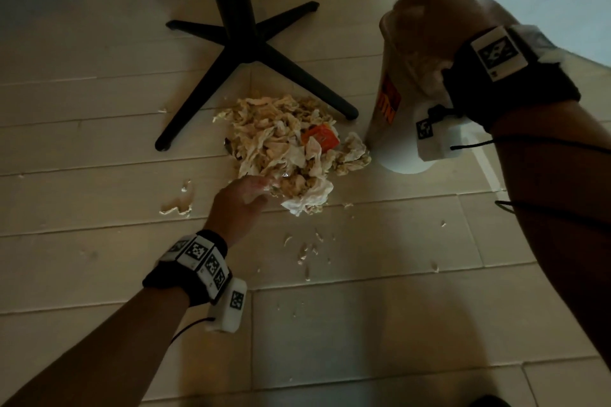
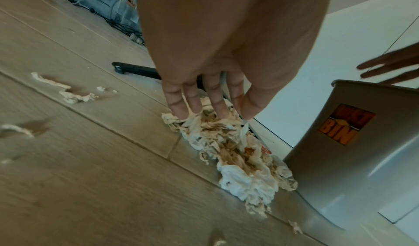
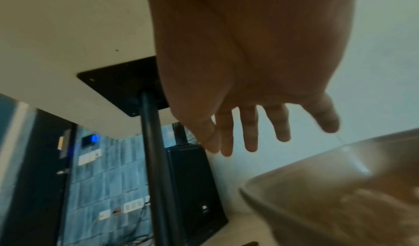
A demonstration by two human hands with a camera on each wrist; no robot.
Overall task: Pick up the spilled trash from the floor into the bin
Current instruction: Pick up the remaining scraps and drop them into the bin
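A heap of crumpled, stained tissue trash with an orange wrapper lies on the wooden floor beside a white bin that carries an orange label. My left hand reaches down onto the near edge of the heap, fingers straight and touching the tissues. My right hand hovers over the bin's mouth with fingers spread and nothing in them. Tissue is visible inside the bin.
A black table base with spreading legs stands just behind the heap. Small tissue scraps and a larger shred are scattered on the floor. A black speaker and cables lie farther back; a white wall is behind the bin.
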